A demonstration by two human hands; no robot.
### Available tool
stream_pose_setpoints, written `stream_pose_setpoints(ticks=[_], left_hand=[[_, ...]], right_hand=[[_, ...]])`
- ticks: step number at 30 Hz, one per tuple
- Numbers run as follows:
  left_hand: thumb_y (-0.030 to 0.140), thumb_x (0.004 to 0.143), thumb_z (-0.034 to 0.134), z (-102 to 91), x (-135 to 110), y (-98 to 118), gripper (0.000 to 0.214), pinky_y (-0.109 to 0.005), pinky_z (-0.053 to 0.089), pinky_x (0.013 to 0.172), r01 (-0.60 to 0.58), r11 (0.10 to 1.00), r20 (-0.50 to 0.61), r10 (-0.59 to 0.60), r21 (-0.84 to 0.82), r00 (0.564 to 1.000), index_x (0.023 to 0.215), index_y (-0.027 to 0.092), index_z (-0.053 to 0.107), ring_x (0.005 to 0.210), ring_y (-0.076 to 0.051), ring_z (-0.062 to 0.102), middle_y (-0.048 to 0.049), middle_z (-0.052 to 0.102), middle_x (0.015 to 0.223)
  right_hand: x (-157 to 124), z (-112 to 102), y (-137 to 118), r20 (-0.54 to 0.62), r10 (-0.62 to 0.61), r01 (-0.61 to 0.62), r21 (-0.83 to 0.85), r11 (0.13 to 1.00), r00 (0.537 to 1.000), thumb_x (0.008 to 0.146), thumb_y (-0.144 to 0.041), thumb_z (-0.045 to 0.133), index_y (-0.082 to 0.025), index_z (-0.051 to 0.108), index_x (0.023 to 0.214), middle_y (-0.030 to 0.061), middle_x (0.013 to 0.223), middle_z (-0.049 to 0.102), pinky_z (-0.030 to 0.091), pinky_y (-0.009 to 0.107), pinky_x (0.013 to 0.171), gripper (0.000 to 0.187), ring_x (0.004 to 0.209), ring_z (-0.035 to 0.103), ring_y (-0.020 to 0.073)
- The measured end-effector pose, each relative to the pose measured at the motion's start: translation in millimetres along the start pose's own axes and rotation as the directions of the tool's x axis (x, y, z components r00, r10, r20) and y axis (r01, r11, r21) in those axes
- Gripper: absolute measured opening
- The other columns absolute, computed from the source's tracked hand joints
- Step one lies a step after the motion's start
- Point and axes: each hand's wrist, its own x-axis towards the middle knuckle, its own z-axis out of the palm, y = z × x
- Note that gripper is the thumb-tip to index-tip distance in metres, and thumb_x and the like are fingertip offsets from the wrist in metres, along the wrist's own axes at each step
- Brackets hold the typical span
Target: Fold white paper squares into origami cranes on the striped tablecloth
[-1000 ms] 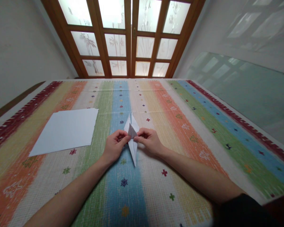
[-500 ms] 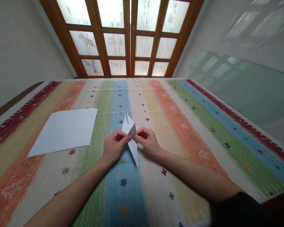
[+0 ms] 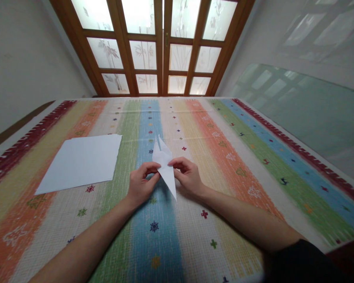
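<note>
Between my two hands is a piece of folded white paper (image 3: 166, 169), held over the blue stripe of the tablecloth. Two narrow points stick up at its far end, and one long point aims down toward me. My left hand (image 3: 143, 180) pinches its left edge between thumb and fingers. On the opposite edge, my right hand (image 3: 188, 175) pinches the paper the same way. The paper's underside is hidden from view.
A stack of white paper sheets (image 3: 81, 163) lies to the left of my hands. The striped tablecloth (image 3: 224, 173) covers the table. Wooden doors with frosted panes (image 3: 162, 47) stand beyond the far edge, and a pale glass panel (image 3: 301, 106) leans at the right.
The folded paper has been turned in my hands, so a smoother, broader face shows and its far points stand further apart. Both hands still pinch its sides. The sheet stack has not moved.
</note>
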Motion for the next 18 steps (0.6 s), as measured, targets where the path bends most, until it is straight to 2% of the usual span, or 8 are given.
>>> stream_pose_setpoints(ticks=[4, 8, 13, 18], left_hand=[[0.023, 0.08, 0.064, 1.0, 1.1, 0.6, 0.006, -0.023, 0.051, 0.061, 0.019, 1.0, 0.037, -0.019, 0.001, 0.999, 0.081, 0.02, 0.069, 0.062, -0.012, 0.062, 0.0004, 0.068, 0.069], [0.024, 0.078, 0.065, 0.3, 5.2, 2.9, 0.006, -0.021, 0.044, 0.055, 0.026, 1.0, 0.045, -0.025, -0.014, 0.999, 0.074, 0.019, 0.068, 0.062, -0.011, 0.057, -0.001, 0.065, 0.078], [0.034, 0.077, 0.069, 2.0, 8.0, 6.6, 0.017, -0.021, 0.038, 0.048, 0.155, 0.985, 0.092, -0.148, -0.078, 0.985, 0.069, 0.019, 0.064, 0.051, -0.011, 0.049, 0.0034, 0.054, 0.055], [0.042, 0.077, 0.07, 8.4, 5.5, 6.4, 0.026, -0.021, 0.038, 0.047, 0.236, 0.958, 0.035, -0.233, -0.163, 0.972, 0.07, 0.019, 0.061, 0.047, -0.009, 0.045, 0.0046, 0.053, 0.056]], right_hand=[[3.3, -3.0, -0.2, 0.054, -0.007, 0.009, -0.045, 0.999, 0.999, 0.08, -0.032, 0.07, -0.023, 0.069, 0.078, 0.001, 0.077, 0.066, 0.05, 0.03, 0.072, 0.01, 0.073, 0.061, 0.0146], [7.9, -4.8, 0.7, 0.083, -0.015, 0.015, 0.006, 1.0, 0.996, 0.076, -0.034, 0.074, -0.022, 0.068, 0.074, 0.0019, 0.089, 0.062, 0.048, 0.028, 0.071, 0.014, 0.08, 0.059, 0.0144], [8.8, -1.3, -2.2, 0.138, 0.114, -0.119, 0.026, 0.993, 0.984, 0.079, -0.039, 0.072, -0.02, 0.062, 0.074, -0.002, 0.071, 0.058, 0.043, 0.026, 0.064, 0.022, 0.066, 0.052, 0.0118], [6.3, 4.8, -4.3, 0.082, 0.178, -0.185, 0.084, 0.979, 0.981, 0.077, -0.045, 0.074, -0.019, 0.06, 0.073, -0.0024, 0.068, 0.058, 0.042, 0.025, 0.06, 0.029, 0.062, 0.051, 0.011]])
